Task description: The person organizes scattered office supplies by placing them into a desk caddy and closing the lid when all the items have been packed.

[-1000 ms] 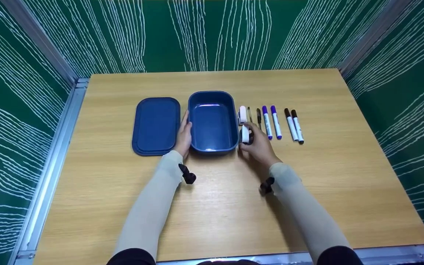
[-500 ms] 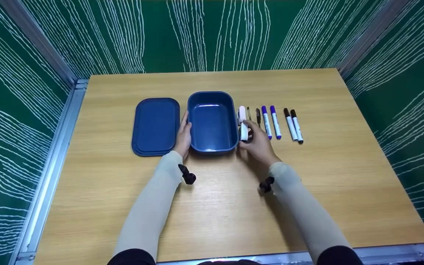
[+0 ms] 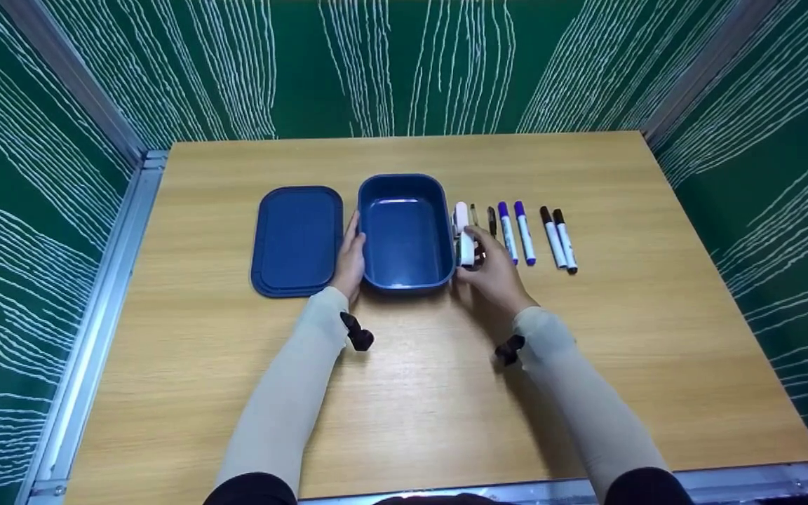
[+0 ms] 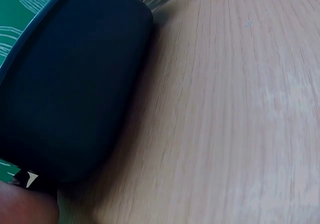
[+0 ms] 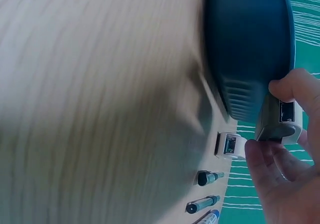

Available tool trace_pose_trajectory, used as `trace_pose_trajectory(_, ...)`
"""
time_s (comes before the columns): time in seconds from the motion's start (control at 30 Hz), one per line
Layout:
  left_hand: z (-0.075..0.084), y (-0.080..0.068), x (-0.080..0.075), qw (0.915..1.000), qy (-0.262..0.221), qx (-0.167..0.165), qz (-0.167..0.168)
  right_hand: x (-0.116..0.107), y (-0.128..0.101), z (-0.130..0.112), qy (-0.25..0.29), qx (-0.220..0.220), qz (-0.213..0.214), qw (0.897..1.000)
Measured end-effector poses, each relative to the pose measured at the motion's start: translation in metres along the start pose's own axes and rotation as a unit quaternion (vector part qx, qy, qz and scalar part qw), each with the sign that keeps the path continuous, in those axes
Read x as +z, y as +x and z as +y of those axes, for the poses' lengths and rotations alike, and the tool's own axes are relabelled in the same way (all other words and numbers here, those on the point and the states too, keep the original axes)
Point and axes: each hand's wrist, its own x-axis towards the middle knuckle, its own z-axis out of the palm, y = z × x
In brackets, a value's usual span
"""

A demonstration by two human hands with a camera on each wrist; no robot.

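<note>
A deep blue rectangular container (image 3: 407, 242) stands uncovered, its inside bare. Along its left wall rests my left hand (image 3: 350, 263), fingers straight; the left wrist view shows that hand's tip (image 4: 27, 204) beside the dark wall. At the right wall, my right hand (image 3: 494, 273) pinches a small white block (image 5: 285, 119) with a grey side and a dark label, thumb on one end and fingers on the other. Its grey side faces the container wall. A similar white block (image 3: 461, 216) lies just beyond, against the same wall.
The flat blue lid (image 3: 297, 242) lies left of the container. Right of it are two thin pens, one pen (image 3: 492, 221) among them, two purple-capped markers (image 3: 525, 233) and two black-capped markers (image 3: 567, 242). Green panels surround the wooden table (image 3: 404, 414).
The right hand has shifted the pinched white block slightly away from me along the container's right wall. The left hand, container and lid stay put.
</note>
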Motion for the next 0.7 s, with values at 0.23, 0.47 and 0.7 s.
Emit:
trace_pose_trajectory(0.23,-0.0001,-0.0004,0.0011,1.0000,0.002,-0.003,0.003,-0.0047,-0.0025,-0.0007,-0.002,0.003,0.001,1.000)
trace_pose_trajectory(0.47,-0.0011,-0.0001,0.0002,1.0000,0.005,-0.004,-0.003,-0.0060,-0.0035,-0.0038,0.003,0.007,0.009,1.000)
trace_pose_trajectory(0.7,-0.0011,0.0001,0.0000,1.0000,0.000,0.004,-0.002,-0.0063,-0.0037,-0.0071,0.018,0.012,0.010,1.000)
